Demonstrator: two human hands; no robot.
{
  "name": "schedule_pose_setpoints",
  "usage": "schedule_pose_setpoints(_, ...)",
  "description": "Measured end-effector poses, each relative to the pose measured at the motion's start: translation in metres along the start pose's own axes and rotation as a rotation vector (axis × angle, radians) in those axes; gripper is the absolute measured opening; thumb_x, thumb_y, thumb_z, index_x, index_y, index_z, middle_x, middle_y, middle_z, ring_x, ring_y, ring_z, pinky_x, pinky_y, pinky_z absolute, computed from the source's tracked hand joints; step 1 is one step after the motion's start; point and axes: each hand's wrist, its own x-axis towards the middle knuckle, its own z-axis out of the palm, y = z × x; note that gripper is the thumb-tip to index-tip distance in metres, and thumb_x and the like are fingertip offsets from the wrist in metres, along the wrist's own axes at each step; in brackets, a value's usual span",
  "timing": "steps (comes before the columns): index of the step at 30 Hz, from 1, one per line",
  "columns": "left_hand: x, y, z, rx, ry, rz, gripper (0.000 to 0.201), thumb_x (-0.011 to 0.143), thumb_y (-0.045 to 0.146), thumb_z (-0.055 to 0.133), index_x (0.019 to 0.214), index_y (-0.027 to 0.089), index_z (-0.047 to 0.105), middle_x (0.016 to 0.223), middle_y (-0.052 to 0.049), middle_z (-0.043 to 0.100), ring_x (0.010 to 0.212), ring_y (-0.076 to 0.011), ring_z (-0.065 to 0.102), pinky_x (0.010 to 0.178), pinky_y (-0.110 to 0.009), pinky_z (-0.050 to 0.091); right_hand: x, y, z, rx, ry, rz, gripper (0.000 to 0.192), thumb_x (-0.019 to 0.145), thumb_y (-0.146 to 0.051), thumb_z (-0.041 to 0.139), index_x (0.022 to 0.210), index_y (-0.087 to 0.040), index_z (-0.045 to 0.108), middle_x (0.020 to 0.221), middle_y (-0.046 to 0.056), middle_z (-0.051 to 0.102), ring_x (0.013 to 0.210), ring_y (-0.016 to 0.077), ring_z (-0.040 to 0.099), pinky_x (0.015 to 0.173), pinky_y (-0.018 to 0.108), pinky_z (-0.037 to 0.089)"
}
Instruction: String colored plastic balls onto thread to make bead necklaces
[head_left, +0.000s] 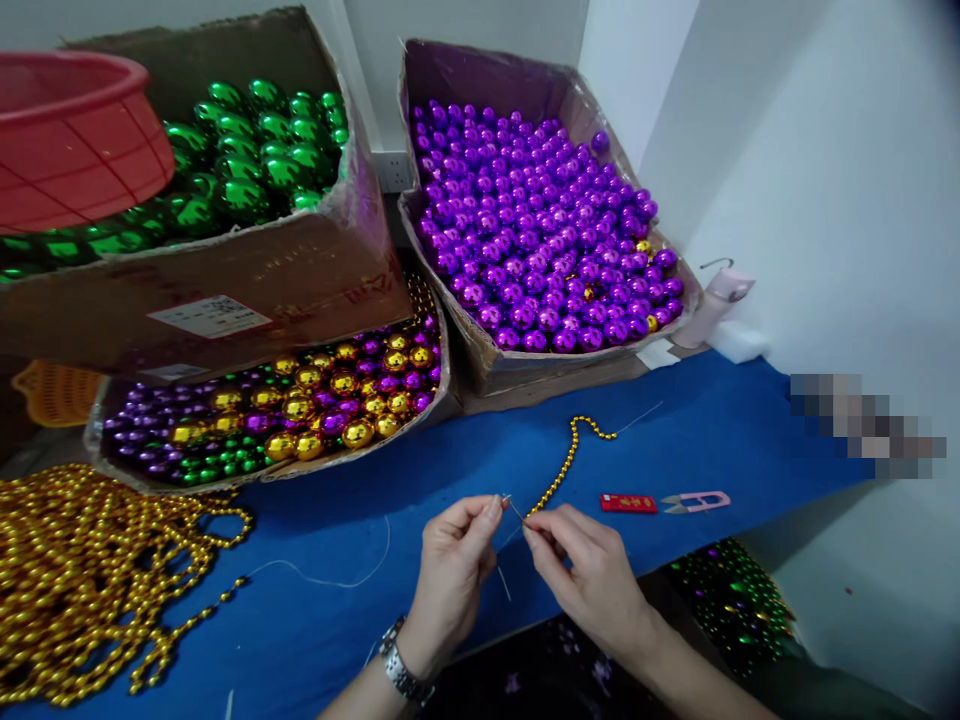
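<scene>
Gold bead string [568, 460] on blue counter [712, 420], near end at right hand [589, 565]. Right and left hand [457, 560] fingers pinch thin strand [516, 510], needle or thread unclear. Threading seemingly in hand; next move needs steady aim.

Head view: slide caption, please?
Left hand and right hand pinch near one end of a gold bead string on blue cloth.

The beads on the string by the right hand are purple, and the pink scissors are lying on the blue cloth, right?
Not quite: the head view shows the string of shiny round beads by the right hand is gold, not purple. The pink-handled metal scissors do lie on the blue cloth.
</scene>
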Motion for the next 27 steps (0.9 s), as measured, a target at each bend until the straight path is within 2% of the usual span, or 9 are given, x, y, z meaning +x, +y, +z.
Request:
schedule_pose_setpoints(7,0.002,0.0,0.001,0.042,-0.009,-0.036,0.029,0.074,0.038,0.068,0.085,0.011,0.067,0.052,0.006,0.04,0.042,-0.0026,0.024,0.038,-0.017,0.018,0.001,-0.003,-0.001,-0.007,-0.069,0.001,0.016,0.091,-0.02,0.045,0.094,-0.021,0.061,0.079,0.003,0.061,0.07,0.0146,0.055,0.066,0.026,0.041)
schedule_pose_setpoints(11,0.004,0.006,0.003,0.013,-0.056,-0.093,0.025,0.074,0.036,0.069,0.077,0.012,0.061,0.051,0.008,0.038,0.04,-0.0018,0.021,0.038,-0.017,0.017,0.004,-0.007,-0.006,0.021,-0.142,0.016,0.016,0.091,-0.019,0.045,0.089,-0.02,0.061,0.078,0.003,0.06,0.069,0.0141,0.056,0.065,0.026,0.042)
schedule_pose_setpoints(13,0.005,0.009,0.005,-0.035,-0.086,-0.114,0.024,0.075,0.035,0.068,0.072,0.014,0.056,0.049,0.009,0.034,0.04,-0.0023,0.021,0.039,-0.017,0.018,0.006,-0.01,-0.008,0.139,-0.191,0.091,0.015,0.091,-0.022,0.046,0.092,-0.02,0.061,0.073,0.001,0.06,0.063,0.0128,0.056,0.061,0.024,0.044)
schedule_pose_setpoints(16,0.006,0.013,0.009,-0.151,-0.116,-0.159,0.024,0.078,0.035,0.064,0.072,0.017,0.051,0.048,0.01,0.028,0.04,-0.0036,0.022,0.039,-0.017,0.022,0.007,-0.011,-0.006,0.498,-0.24,0.256,0.02,0.094,-0.027,0.044,0.108,-0.021,0.056,0.073,-0.001,0.062,0.063,0.0116,0.061,0.061,0.023,0.05)
schedule_pose_setpoints(18,0.006,0.015,0.013,-0.23,-0.123,-0.184,0.023,0.079,0.034,0.064,0.073,0.017,0.049,0.049,0.009,0.031,0.041,-0.0043,0.029,0.04,-0.016,0.026,0.008,-0.01,0.0,0.65,-0.193,0.269,0.023,0.094,-0.028,0.045,0.113,-0.02,0.055,0.084,0.002,0.065,0.074,0.0126,0.065,0.069,0.025,0.054)
schedule_pose_setpoints(19,0.006,0.016,0.015,-0.259,-0.125,-0.186,0.023,0.078,0.033,0.064,0.073,0.017,0.049,0.051,0.009,0.034,0.042,-0.0047,0.032,0.041,-0.016,0.028,0.009,-0.009,0.003,0.644,-0.138,0.23,0.022,0.093,-0.027,0.047,0.112,-0.02,0.057,0.091,0.003,0.065,0.08,0.0134,0.065,0.074,0.026,0.054)
schedule_pose_setpoints(23,0.012,0.02,0.019,-0.283,-0.138,-0.133,0.019,0.077,0.029,0.065,0.074,0.016,0.052,0.06,0.005,0.044,0.052,-0.0064,0.043,0.05,-0.018,0.037,0.018,-0.005,0.01,0.357,0.126,-0.04,0.02,0.09,-0.018,0.051,0.105,-0.022,0.065,0.096,0.005,0.065,0.085,0.0146,0.063,0.076,0.027,0.053)
schedule_pose_setpoints(25,0.023,0.021,0.017,-0.254,-0.14,-0.082,0.018,0.078,0.03,0.063,0.074,0.016,0.053,0.065,0.003,0.048,0.058,-0.0081,0.046,0.056,-0.02,0.041,0.027,-0.004,0.002,0.254,0.202,-0.13,0.019,0.09,-0.016,0.049,0.098,-0.022,0.065,0.09,0.004,0.066,0.086,0.0157,0.063,0.076,0.028,0.052)
schedule_pose_setpoints(27,0.036,0.019,0.014,-0.131,-0.1,0.033,0.02,0.078,0.032,0.062,0.072,0.016,0.053,0.066,0.003,0.049,0.06,-0.0093,0.047,0.058,-0.022,0.042,0.039,-0.005,-0.014,0.208,0.24,-0.153,0.016,0.09,-0.017,0.049,0.093,-0.021,0.064,0.088,0.004,0.067,0.086,0.0162,0.063,0.077,0.029,0.051)
